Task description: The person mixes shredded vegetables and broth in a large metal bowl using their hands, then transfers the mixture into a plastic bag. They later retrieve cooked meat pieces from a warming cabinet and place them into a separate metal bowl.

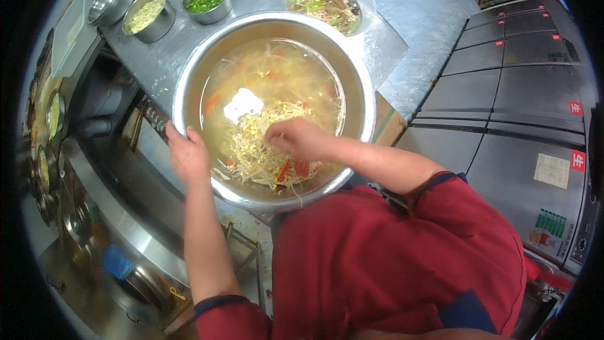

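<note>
A large round steel basin (pixel 361 85) stands before me near the table's front edge. My left hand (pixel 188 153) grips its left rim, thumb on the inner side. Inside, in cloudy yellowish liquid, lies a heap of soybean sprouts (pixel 252 148) with red pepper pieces (pixel 284 170). My right hand (pixel 295 139) is over the heap, its fingers curled at the sprouts and slightly blurred; whether they pinch any is hidden. More sprouts and orange-red bits float toward the far side of the basin.
Behind the basin stand a steel bowl of chopped green onion (pixel 206 0), a steel bowl of pale chopped food (pixel 147 14) and a clear bowl of mixed vegetables (pixel 325 4). A white plastic container (pixel 73 33) is at the left, steel cabinets (pixel 528 160) at the right.
</note>
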